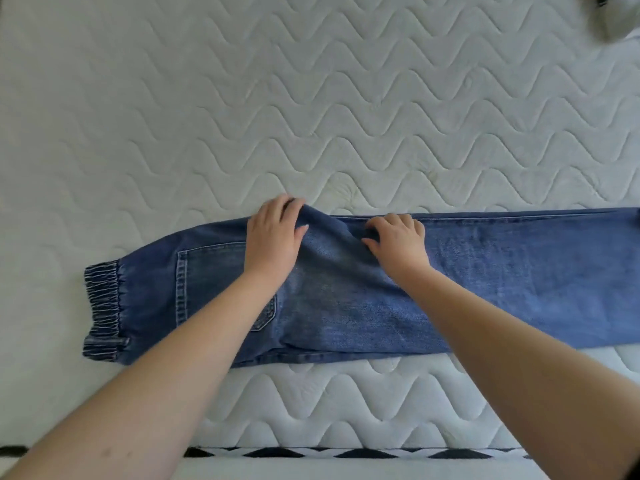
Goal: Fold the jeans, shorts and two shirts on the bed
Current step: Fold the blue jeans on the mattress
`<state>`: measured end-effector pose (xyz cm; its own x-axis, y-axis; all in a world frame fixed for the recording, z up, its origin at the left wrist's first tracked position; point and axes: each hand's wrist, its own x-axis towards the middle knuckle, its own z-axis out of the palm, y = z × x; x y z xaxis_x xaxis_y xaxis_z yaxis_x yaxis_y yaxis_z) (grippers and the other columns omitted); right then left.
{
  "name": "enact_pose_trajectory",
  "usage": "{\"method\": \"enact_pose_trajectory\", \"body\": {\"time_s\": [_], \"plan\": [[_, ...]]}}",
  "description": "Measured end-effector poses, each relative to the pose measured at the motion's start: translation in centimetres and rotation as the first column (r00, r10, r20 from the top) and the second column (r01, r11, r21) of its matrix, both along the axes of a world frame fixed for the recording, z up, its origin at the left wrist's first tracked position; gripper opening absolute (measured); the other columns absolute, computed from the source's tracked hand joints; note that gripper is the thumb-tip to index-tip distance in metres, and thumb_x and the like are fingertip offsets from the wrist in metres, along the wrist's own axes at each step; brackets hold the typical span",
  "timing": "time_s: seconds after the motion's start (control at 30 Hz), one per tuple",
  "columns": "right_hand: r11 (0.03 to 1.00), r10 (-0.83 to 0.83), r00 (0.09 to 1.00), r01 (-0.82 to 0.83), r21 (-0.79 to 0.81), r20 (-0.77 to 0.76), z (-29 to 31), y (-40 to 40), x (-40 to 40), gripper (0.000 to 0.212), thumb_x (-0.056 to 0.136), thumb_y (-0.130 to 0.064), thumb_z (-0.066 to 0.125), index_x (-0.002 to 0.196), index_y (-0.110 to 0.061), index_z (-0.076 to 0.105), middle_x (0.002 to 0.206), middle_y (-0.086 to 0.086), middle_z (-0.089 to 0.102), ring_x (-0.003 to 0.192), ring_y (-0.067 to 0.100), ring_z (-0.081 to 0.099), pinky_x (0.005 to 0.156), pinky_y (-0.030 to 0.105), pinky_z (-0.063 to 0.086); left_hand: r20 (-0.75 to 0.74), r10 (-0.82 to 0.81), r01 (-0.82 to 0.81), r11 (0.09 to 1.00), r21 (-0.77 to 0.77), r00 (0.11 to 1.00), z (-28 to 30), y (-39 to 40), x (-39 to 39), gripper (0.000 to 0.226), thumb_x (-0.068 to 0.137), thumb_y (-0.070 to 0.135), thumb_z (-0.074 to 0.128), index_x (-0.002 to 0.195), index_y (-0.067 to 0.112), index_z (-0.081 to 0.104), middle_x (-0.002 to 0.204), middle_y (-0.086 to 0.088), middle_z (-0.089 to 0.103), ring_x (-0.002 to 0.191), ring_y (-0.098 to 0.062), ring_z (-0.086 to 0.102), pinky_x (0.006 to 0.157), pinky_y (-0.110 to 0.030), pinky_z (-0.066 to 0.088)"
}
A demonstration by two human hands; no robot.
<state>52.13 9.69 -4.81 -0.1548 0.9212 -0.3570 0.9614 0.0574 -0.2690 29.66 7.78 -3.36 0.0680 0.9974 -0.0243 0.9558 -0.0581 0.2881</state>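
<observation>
Two bare hands work at the far edge of the blue jeans (363, 289), and each grip is clenched on denim. The left hand (273, 237) has its fingers curled over the far edge of the cloth, pinching up a raised fold against the thumb. The right hand (398, 240), just beside it at 3 o'clock, has its fingers curled down into the fabric, bunching a small dark crease under the fingertips. Between the two hands the denim rises in a soft ridge that slants toward 5 o'clock. Both forearms reach in from the near edge of the view, crossing over the jeans. The jeans lie flat across the bed, folded lengthwise, stretching from 9 o'clock to 3 o'clock and running out of view on the right. A back pocket (221, 285) faces up, partly hidden under the left forearm, and the gathered elastic waistband (104, 313) forms the end at 9 o'clock. The white quilted mattress (311, 98) with wavy stitching carries the jeans near its front edge. At 6 o'clock a band of black and white diamond trim (346, 452) runs along the mattress side. At 1 o'clock, in the far corner, a dark blurred item (609, 15) lies on the bed; what it is cannot be told.
</observation>
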Motion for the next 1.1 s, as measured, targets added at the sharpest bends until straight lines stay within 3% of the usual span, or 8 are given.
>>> {"method": "enact_pose_trajectory", "body": {"time_s": [0.13,0.27,0.43,0.6,0.67,0.8,0.87,1.1], "plan": [[0.999,-0.042,0.998,0.041,-0.021,-0.043,-0.3,1.8,0.1,0.024,0.096,-0.041,0.056,0.106,-0.023,0.067,0.105,-0.002,0.063,0.107,0.023,0.051,0.092,0.036,0.028,-0.067,-0.155,0.138,0.969,-0.206,0.986,-0.8,4.7,-1.2,0.027,0.094,0.035,0.06,0.119,0.024,0.063,0.13,0.004,0.058,0.125,-0.021,0.046,0.108,-0.04,0.023],[0.967,-0.252,0.943,0.239,-0.085,-0.218,0.1,3.4,1.0,0.018,0.095,-0.038,0.059,0.09,-0.024,0.07,0.085,-0.008,0.061,0.093,0.022,0.058,0.088,0.038,0.036,-0.166,-0.194,0.135,0.94,-0.312,0.967,-0.9,7.8,-2.7,0.022,0.093,0.048,0.056,0.094,0.028,0.066,0.106,0.007,0.066,0.112,-0.019,0.051,0.104,-0.042,0.025],[0.988,-0.137,0.99,0.135,-0.077,-0.017,-0.6,4.3,0.5,0.025,0.094,-0.046,0.058,0.098,-0.024,0.069,0.105,0.001,0.066,0.105,0.025,0.054,0.095,0.039,0.031,-0.273,-0.215,0.111,0.93,-0.351,0.938,-1.2,9.1,-3.2,0.033,0.091,0.057,0.053,0.091,0.026,0.066,0.105,0.004,0.064,0.114,-0.019,0.048,0.096,-0.04,0.03],[0.985,-0.168,0.982,0.17,0.016,-0.08,-1.2,3.9,0.4,0.036,0.09,-0.05,0.061,0.115,-0.024,0.059,0.119,0.002,0.056,0.114,0.026,0.047,0.096,0.04,0.029,-0.146,-0.029,-0.036,0.908,-0.418,0.989,-2.6,8.7,-2.8,0.044,0.091,0.057,0.056,0.105,0.016,0.063,0.121,-0.006,0.048,0.117,-0.028,0.045,0.094,-0.04,0.041],[0.999,-0.047,0.987,0.044,-0.027,-0.152,-1.3,3.8,0.5,0.047,0.087,-0.058,0.06,0.122,-0.028,0.057,0.123,-0.001,0.054,0.117,0.025,0.045,0.097,0.039,0.027,-0.076,0.05,-0.079,0.89,-0.448,0.996,-2.8,8.9,-2.9,0.045,0.087,0.059,0.06,0.106,0.018,0.059,0.121,-0.006,0.049,0.115,-0.028,0.048,0.093,-0.04,0.044],[0.98,0.152,0.987,-0.157,-0.122,-0.042,-1.7,4.1,0.3,0.058,0.079,-0.061,0.067,0.126,-0.031,0.051,0.122,-0.002,0.057,0.116,0.025,0.047,0.097,0.041,0.028,0.041,0.157,-0.098,0.776,-0.623,0.987,-2.0,9.5,-3.7,0.069,0.066,0.061,0.08,0.113,0.018,0.051,0.116,-0.003,0.056,0.107,-0.025,0.056,0.095,-0.04,0.047],[0.978,0.161,0.987,-0.16,-0.132,0.002,-1.8,4.6,0.0,0.049,0.083,-0.056,0.066,0.12,-0.026,0.054,0.117,0.0,0.06,0.112,0.026,0.051,0.094,0.041,0.031,-0.019,0.069,-0.063,0.728,-0.683,0.997,-1.5,9.6,-3.9,0.073,0.062,0.061,0.083,0.113,0.017,0.055,0.108,-0.001,0.055,0.1,-0.025,0.056,0.088,-0.035,0.047],[0.994,-0.022,0.998,0.015,-0.104,-0.066,-1.8,4.2,-0.2,0.026,0.096,-0.042,0.055,0.108,-0.021,0.065,0.106,0.004,0.063,0.105,0.028,0.054,0.086,0.037,0.03,0.135,0.086,0.01,0.81,-0.586,0.987,-1.7,7.2,-4.0,0.032,0.087,0.04,0.07,0.103,0.023,0.048,0.094,0.002,0.057,0.081,-0.016,0.052,0.061,-0.027,0.033]]}}
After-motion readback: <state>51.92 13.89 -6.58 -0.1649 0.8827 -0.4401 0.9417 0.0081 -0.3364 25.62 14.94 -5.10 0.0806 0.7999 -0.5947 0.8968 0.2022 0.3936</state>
